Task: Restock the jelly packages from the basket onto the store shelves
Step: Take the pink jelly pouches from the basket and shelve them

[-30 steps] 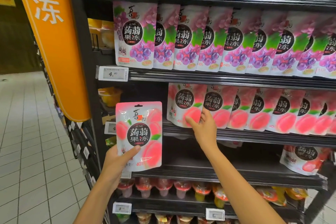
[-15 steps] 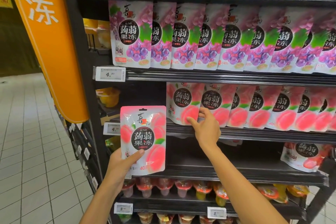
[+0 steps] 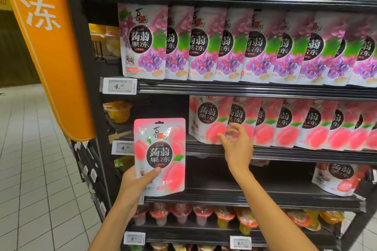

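Right hand [image 3: 236, 149] has drawn back from the peach row [image 3: 285, 124], fingers released and spread. Left hand [image 3: 134, 183] fingers grasp a peach pouch [image 3: 160, 155]. The shelf [image 3: 295, 154] is free left of the row.

You hold one peach jelly pouch [image 3: 159, 157] upright in your left hand [image 3: 132, 183], with your thumb across its lower front. The pouch is pink and white, printed with peaches and a round black label, and has a hang hole at the top. Its front faces you. A row of matching peach pouches [image 3: 285, 126] stands upright and overlapping along the front edge of the shelf [image 3: 306, 155], running from partway along to the right.
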{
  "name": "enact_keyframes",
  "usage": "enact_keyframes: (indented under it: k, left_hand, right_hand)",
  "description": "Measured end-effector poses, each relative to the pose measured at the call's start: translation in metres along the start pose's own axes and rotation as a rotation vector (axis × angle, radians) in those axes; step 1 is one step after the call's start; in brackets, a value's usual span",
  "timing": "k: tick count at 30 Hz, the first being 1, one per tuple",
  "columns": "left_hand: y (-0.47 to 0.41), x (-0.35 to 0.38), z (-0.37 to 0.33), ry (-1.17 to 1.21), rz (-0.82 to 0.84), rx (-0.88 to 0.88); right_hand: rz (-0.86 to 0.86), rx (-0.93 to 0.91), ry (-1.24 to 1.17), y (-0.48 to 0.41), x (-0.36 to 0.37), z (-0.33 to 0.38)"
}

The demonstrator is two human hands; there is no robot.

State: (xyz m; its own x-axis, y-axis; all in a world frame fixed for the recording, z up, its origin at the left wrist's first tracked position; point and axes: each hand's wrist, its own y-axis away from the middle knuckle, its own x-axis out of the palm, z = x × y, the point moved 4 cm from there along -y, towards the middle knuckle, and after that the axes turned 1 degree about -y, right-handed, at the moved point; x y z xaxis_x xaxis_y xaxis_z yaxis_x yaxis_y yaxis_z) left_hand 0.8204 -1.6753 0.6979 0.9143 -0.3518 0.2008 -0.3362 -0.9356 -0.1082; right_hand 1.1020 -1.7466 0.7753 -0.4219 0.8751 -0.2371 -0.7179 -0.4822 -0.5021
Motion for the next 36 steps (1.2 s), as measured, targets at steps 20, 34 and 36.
enact_keyframes:
  k: [20,34,36]
  left_hand:
    - [-0.03,0.053,-0.049,0.014,0.065,0.11]
    - [-0.039,0.09,-0.064,-0.467,0.075,0.427]
    - [-0.038,0.091,-0.059,-0.481,0.065,0.453]
  right_hand:
    - [0.502,0.224,-0.512,0.024,0.037,0.04]
    - [0.183,0.003,-0.397,-0.008,0.052,0.055]
    - [0.222,-0.006,-0.395,-0.005,0.054,0.053]
